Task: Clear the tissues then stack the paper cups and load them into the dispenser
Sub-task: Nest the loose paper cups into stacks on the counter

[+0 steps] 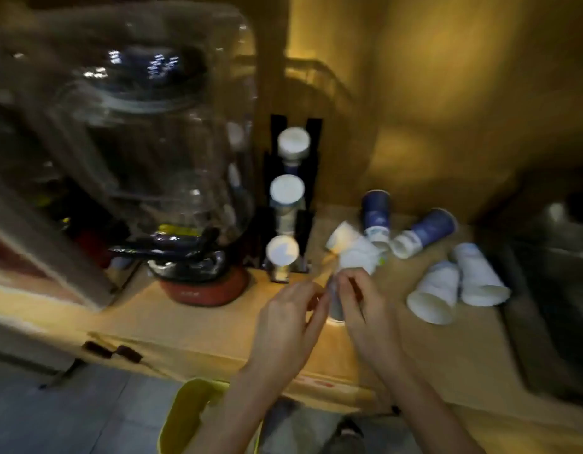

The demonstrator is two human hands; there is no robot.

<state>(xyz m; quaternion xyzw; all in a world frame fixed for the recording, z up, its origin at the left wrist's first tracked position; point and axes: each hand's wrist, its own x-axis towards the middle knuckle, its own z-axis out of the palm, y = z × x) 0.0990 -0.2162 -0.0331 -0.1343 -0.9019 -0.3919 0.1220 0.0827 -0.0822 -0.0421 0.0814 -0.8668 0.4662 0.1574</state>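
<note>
The frame is blurred. My left hand [291, 317] and my right hand [362, 309] meet over the wooden counter [191, 326], both pinching a small grey-blue paper cup [336, 306] between them. Just beyond lies a white cup [344, 237] with a crumpled white tissue [360, 257] against it. Two blue cups [377, 214] [427, 231] and two white cups [435, 291] [478, 273] lie on their sides to the right. A black cup dispenser [293, 194] stands at the back with three cup stacks showing.
A large clear water jug [146, 142] on a red base [205, 290] stands left of the dispenser. A yellow bin [185, 417] sits on the floor below the counter edge. A dark metal sink area [555, 244] is at the right.
</note>
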